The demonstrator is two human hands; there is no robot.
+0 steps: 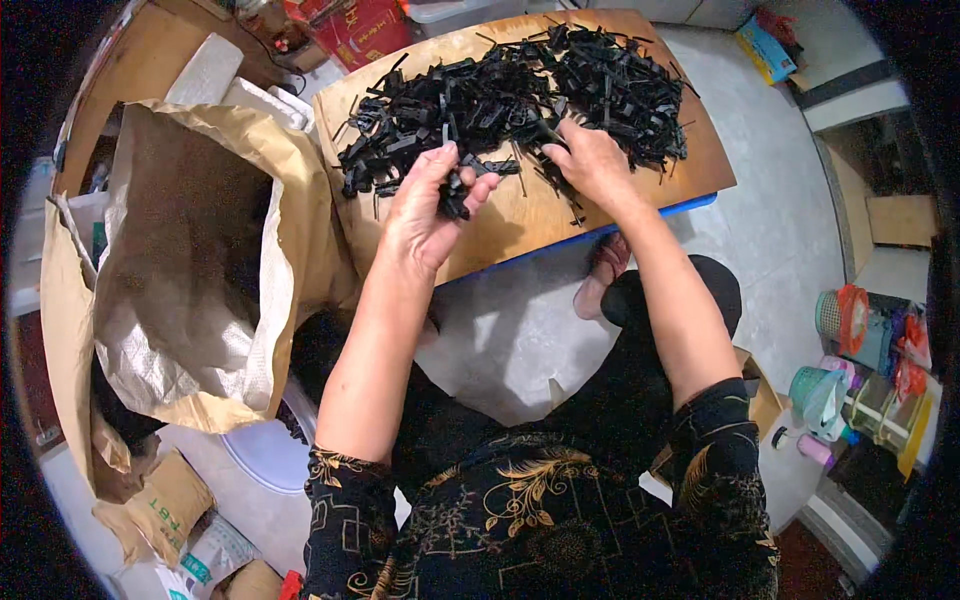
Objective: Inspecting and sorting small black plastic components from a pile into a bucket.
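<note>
A wide heap of small black plastic pieces [450, 95], many with thin stalks, is spread over a wooden board [708, 150]. My left hand [415, 215] is palm up at the heap's near edge, its fingers curled round several black plastic pieces [455, 200]. A thin dark piece [446, 132] stands up from its thumb and forefinger. To the right, my right hand [597, 168] is palm down over the heap, thumb and fingers closed on a dark piece [548, 132]. Its exact shape is partly hidden by the fingers and the heap behind.
Left of the board stands a large open brown paper bag [70, 330] with a white lining. Beneath it shows a white tub [262, 455]. Blue edging [560, 243] runs under the board's near side. Baskets and coloured bags [850, 320] are at the far right, and a red box [360, 35] is behind.
</note>
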